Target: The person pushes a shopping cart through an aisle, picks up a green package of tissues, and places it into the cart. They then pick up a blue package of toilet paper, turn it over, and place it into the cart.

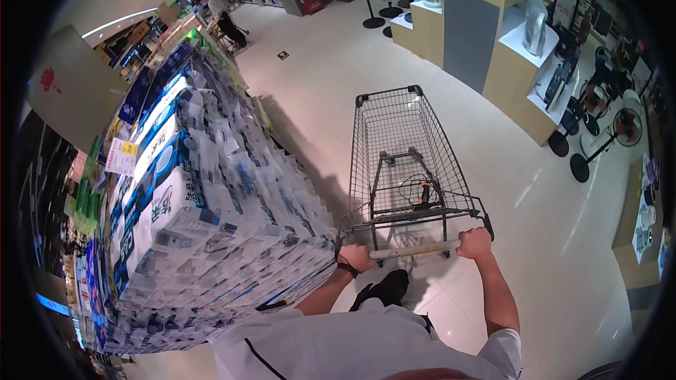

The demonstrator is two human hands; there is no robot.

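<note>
A wire shopping cart stands in front of me on the shop floor. My left hand is closed around the left end of its handlebar, with a dark band on the wrist. My right hand grips the other end, near the cart's black corner. Inside the basket lies a small black and orange object with a thin dark cord or loop beside it. A tall stack of plastic-wrapped paper packs rises close by my left hand and forearm.
A price card sticks out from the stack. To the right are wooden display stands with appliances, and a standing fan. Farther ahead, a person stands at the left of the pale tiled aisle. A red bin stands at the back.
</note>
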